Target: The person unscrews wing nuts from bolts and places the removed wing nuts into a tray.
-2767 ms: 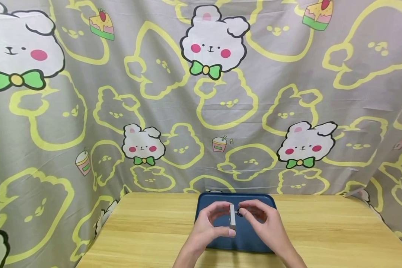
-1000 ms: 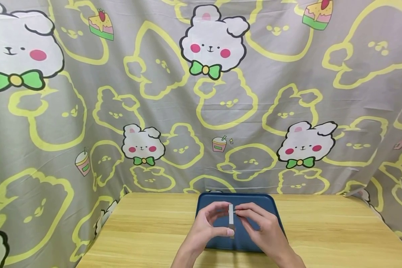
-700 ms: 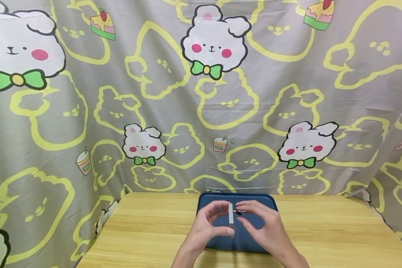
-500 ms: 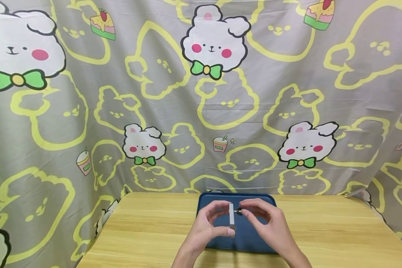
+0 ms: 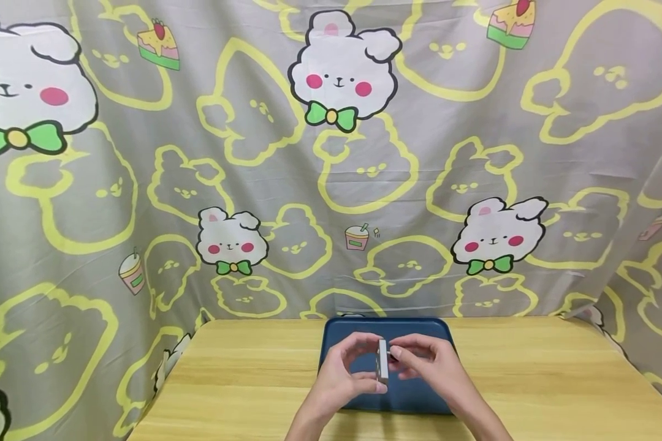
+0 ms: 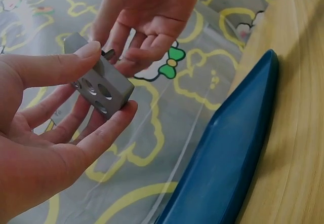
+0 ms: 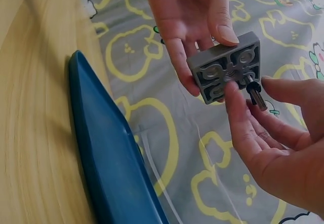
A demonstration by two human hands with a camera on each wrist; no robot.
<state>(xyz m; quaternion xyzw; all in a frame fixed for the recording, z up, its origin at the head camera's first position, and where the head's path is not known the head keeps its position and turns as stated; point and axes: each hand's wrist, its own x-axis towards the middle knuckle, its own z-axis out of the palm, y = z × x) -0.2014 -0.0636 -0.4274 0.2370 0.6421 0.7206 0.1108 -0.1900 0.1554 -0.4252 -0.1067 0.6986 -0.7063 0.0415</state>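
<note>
My left hand (image 5: 339,373) holds a small grey metal block (image 5: 383,361) on edge above a blue tray, thumb on one edge and fingers on the opposite edge. In the left wrist view the block's near face has several round holes. The right wrist view shows its recessed other face, from which a threaded screw (image 7: 261,102) sticks out with a small black nut (image 7: 254,88) on it. My right hand (image 5: 430,361) has its thumb and fingers around this nut and screw, one fingertip close against the block's face. In the head view the thumb mostly hides the nut.
The blue tray (image 5: 419,401) lies on a light wood table (image 5: 243,380) beneath both hands. Behind and beside the table hangs a grey cartoon-print curtain (image 5: 287,184).
My right fingers have repeatedly loosened, shifted and closed again around the nut and screw. The left hand keeps its hold on the block, now turned slightly. The head view has shifted a little.
</note>
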